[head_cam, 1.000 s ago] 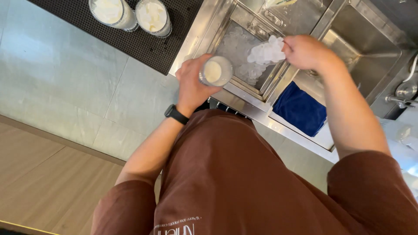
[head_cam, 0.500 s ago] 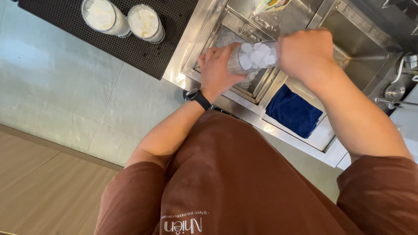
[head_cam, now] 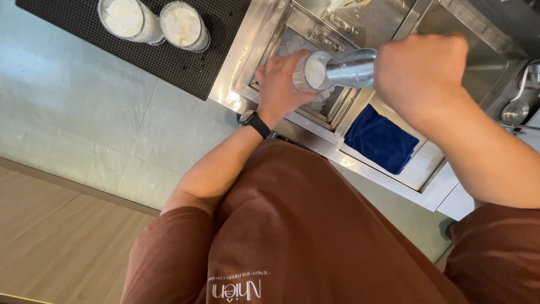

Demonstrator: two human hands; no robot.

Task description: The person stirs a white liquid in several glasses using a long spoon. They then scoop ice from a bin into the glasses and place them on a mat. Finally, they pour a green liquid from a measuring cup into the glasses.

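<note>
My left hand (head_cam: 279,85) grips a clear cup (head_cam: 311,73) with whitish contents over a steel ice bin (head_cam: 243,62) set in the counter. My right hand (head_cam: 423,72) is closed around a shiny metal scoop (head_cam: 353,67), which lies sideways with its front end against the cup's rim. Crushed ice (head_cam: 322,101) shows in the bin just below the cup. A black watch (head_cam: 251,120) sits on my left wrist. The scoop's contents are hidden.
Two clear cups with white filling (head_cam: 128,19) (head_cam: 183,25) stand on a black rubber mat (head_cam: 169,62) at the upper left. A blue cloth (head_cam: 382,141) lies in a steel tray right of the bin. A sink basin (head_cam: 495,53) and tap fittings (head_cam: 514,110) are at the far right.
My right hand has lifted the scoop out of the ice and brought it left to the cup's mouth. The left hand has kept hold of the cup over the bin.
</note>
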